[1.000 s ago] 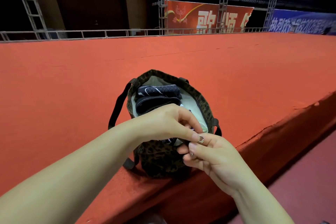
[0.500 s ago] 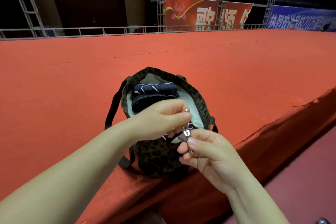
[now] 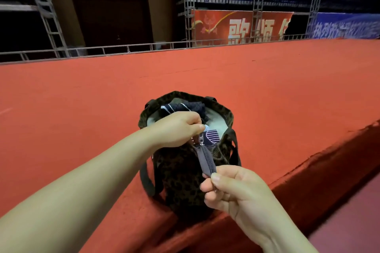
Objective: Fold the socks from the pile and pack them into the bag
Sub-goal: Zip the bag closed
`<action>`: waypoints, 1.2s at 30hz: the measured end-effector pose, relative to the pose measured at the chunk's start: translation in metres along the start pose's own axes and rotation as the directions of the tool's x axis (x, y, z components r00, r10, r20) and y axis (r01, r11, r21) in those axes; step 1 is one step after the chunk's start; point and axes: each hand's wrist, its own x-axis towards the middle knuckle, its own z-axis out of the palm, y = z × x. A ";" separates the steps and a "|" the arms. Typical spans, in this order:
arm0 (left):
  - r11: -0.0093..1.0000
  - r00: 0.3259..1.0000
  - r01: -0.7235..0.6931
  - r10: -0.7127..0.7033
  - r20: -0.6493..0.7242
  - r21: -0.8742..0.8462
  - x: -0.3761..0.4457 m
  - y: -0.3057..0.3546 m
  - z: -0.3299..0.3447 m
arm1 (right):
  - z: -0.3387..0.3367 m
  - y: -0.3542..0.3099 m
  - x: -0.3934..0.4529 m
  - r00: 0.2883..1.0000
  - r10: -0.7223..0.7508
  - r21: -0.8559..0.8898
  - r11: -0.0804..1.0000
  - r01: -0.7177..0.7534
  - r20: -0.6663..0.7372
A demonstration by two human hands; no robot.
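Now my left hand (image 3: 181, 129) pinches the zipper pull (image 3: 201, 137) at mid-frame, while my right hand (image 3: 230, 189), lower right, grips the closed end of the zipper (image 3: 205, 158). My leopard-print bag (image 3: 181, 170) stands at the edge of the red stage (image 3: 82, 109), folded socks (image 3: 185, 108) inside its half-open mouth.

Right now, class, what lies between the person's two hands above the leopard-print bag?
In the head view, a closed grey zipper strip runs from the left hand at the slider to the right hand pinching its near end.
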 end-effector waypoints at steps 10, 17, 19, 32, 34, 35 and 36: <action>0.992 0.964 -0.110 0.123 0.235 -0.065 -0.017 -0.001 0.018 | -0.033 -0.017 0.033 0.948 0.043 -0.403 0.899 -0.174 -0.315; 0.976 0.971 -0.054 0.100 0.215 -0.212 -0.012 -0.019 0.034 | -0.033 -0.025 0.074 0.935 0.004 -0.643 0.725 -0.247 -0.355; 0.962 0.971 -0.031 0.093 0.219 -0.271 -0.011 -0.016 0.034 | -0.035 -0.027 0.079 0.937 -0.079 -0.613 0.775 -0.156 -0.339; 0.949 1.000 -0.015 0.012 -0.010 -0.316 0.002 -0.022 0.032 | -0.035 -0.046 0.064 0.977 0.011 -0.607 0.783 -0.140 -0.211; 0.929 0.999 -0.040 0.038 -0.012 -0.369 0.000 -0.021 0.037 | -0.031 -0.042 0.050 0.962 0.085 -0.668 0.703 -0.243 -0.260; 0.914 0.999 -0.052 0.052 -0.010 -0.403 0.000 -0.019 0.039 | -0.030 -0.039 0.045 0.957 0.034 -0.682 0.694 -0.231 -0.290; 0.900 0.998 -0.055 0.058 -0.005 -0.433 -0.001 -0.018 0.041 | -0.031 -0.036 0.043 0.946 -0.059 -0.671 0.719 -0.181 -0.318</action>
